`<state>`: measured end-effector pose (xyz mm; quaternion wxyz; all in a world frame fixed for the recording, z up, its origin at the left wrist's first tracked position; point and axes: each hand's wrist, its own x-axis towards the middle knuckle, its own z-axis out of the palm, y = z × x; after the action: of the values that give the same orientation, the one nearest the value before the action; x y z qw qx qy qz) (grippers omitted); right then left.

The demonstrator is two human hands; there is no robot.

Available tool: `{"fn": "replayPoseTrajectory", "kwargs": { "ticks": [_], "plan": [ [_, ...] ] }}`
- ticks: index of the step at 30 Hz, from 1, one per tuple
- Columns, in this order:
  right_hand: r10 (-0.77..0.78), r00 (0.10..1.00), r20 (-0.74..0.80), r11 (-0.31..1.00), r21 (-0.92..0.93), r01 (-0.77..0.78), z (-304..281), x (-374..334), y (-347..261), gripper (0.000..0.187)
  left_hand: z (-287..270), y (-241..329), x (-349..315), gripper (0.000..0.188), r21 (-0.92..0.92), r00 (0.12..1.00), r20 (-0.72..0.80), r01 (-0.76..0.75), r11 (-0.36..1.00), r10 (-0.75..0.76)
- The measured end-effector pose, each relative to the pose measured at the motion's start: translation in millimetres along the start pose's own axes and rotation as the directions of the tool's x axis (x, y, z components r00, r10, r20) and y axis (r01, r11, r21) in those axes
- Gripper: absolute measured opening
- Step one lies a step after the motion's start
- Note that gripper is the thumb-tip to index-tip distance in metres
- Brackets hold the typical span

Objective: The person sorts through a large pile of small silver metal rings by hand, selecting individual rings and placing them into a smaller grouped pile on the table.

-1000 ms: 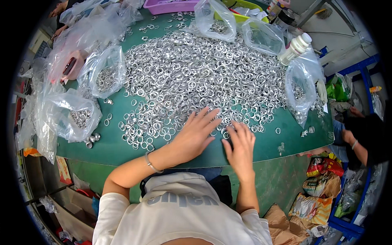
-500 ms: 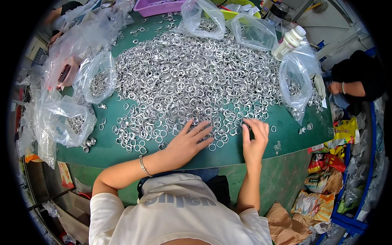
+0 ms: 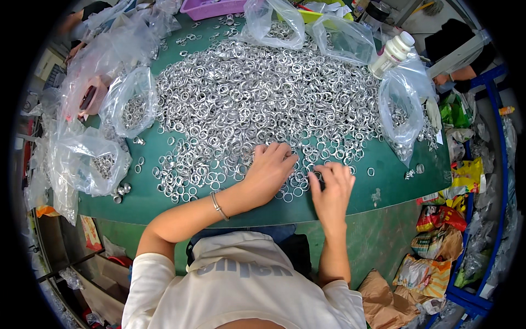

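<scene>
Small silver metal rings [image 3: 235, 93] lie in a wide heap across the green tabletop [image 3: 383, 181], with looser ones along the near side. My left hand [image 3: 271, 170], a bracelet on its wrist, reaches into the near edge of this heap. Its fingers bend down among the rings, and their tips are hidden, so what they grip does not show. Just to its right, my right hand [image 3: 335, 189] hovers over the scattered near rings. Its thumb and forefinger are bent but apart, and no ring shows between them.
Clear plastic bags with rings stand left [image 3: 131, 107] and right [image 3: 402, 112] of the heap. A white bottle [image 3: 392, 55] is at the far right, a purple basket [image 3: 211, 10] at the back. Another person's arm [image 3: 460, 74] appears beyond the right edge. Sacks [image 3: 422, 274] lie on the floor.
My left hand has moved right and farther into the rings, its spread fingers now curled. My right hand has shifted slightly left. The other person at right has moved farther back.
</scene>
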<state>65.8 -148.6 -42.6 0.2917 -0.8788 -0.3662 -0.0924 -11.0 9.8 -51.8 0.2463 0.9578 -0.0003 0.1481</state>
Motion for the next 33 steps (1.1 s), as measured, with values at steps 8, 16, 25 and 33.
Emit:
{"fn": "replayPoseTrajectory", "kwargs": {
  "ticks": [8,16,25,33],
  "plan": [
    [0.465,0.847,0.257,0.385,0.803,-0.455,-7.9,-3.4,23.9,0.01,-0.7,-0.7,2.1,0.03,-0.035,0.996,-0.026,-0.086,0.996,0.085],
    [0.348,0.906,0.241,0.764,0.487,-0.423,-23.0,-10.1,21.3,0.02,16.0,11.7,26.4,0.029,0.051,0.964,0.206,-0.185,0.981,0.171],
    [0.447,0.88,0.161,0.43,0.824,-0.369,-13.4,-14.3,31.7,0.004,19.9,-1.0,33.0,0.018,-0.063,0.956,0.119,-0.261,0.963,0.267],
    [0.538,0.802,0.258,-0.436,0.9,0.003,-35.2,-13.7,67.5,0.014,18.8,22.2,36.8,0.011,-0.636,0.963,0.26,0.229,0.737,-0.074]
  ]
}}
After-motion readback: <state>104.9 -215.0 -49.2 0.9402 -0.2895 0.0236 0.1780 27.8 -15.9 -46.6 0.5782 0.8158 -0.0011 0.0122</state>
